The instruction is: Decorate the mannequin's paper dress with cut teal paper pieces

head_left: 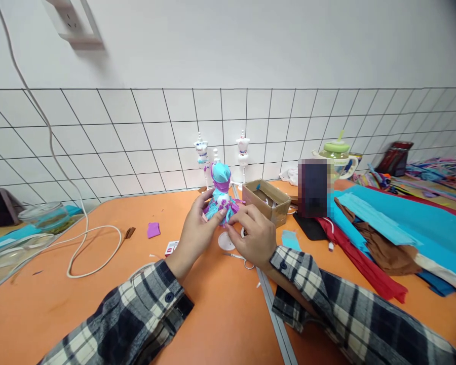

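A small mannequin in a turquoise and purple dress [221,195] stands on a round white base [225,241] on the orange table [99,299]. My left hand [196,230] cups the dress from the left, thumb against the skirt. From the right, my right hand [253,234] pinches the hem of the skirt with curled fingers. Small scissors [240,258] lie just under my right hand. Two more white mannequins [202,154] [243,148] stand behind, by the wire grid.
An open cardboard box [268,200] sits right of the dress. Blue, red and brown fabric [383,228] is piled at the right, with a green-lidded jug [336,154] behind. A white cable [95,253] loops at the left near a glass bowl [45,217] and a purple scrap [153,229].
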Demonstrator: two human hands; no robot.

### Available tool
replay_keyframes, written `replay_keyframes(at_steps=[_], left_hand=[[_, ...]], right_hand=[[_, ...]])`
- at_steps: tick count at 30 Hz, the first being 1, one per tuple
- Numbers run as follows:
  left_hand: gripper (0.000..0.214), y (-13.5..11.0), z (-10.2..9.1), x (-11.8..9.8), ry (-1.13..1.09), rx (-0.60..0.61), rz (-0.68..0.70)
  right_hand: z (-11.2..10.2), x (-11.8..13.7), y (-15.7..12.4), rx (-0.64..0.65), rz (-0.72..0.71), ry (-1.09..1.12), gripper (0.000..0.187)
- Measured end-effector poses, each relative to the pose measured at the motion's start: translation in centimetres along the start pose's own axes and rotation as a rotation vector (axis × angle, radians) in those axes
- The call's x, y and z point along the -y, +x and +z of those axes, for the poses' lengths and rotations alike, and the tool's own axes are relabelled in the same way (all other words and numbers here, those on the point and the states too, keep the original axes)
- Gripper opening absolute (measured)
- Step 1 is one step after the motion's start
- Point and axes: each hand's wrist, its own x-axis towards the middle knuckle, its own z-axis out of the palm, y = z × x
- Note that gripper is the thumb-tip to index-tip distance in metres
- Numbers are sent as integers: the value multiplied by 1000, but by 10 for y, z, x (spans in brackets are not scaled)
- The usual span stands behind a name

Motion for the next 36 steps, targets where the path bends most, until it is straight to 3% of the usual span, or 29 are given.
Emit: replay_keyframes(at_steps=[3,7,9,13,16,21,27,29,32,36], left_hand=[[48,-2,1,1,41,-34,-2],[48,-4,2,5,90,-59,12],[49,-4,1,6,108,-77,27],[49,-4,-4,5,102,-81,44],[49,-4,-7,5,93,-86,37],[46,-5,-7,10,138,-86,58],[40,-11,-3,12,161,-118,115],[41,-13,-3,12,123,-91,148],[46,-18,-2,14,126,-74,177],[53,-21,2,14,138,-108,196]], right_hand=[[-2,-4,1,-8,-164,-106,11],[-8,-6,2,78,-376,-187,11],[-12,-5,0,82,-377,-128,14],[-16,0,-10,31,-201,19,13],[-14,1,-16,59,-148,-17,30],[-11,-2,-18,131,-212,-125,48],[-18,-11,-24,73,-356,-39,36],[-20,-12,-25,20,-276,8,30],[-19,-9,-24,-53,-34,51,24],[-15,0,-17,-13,99,24,24]])
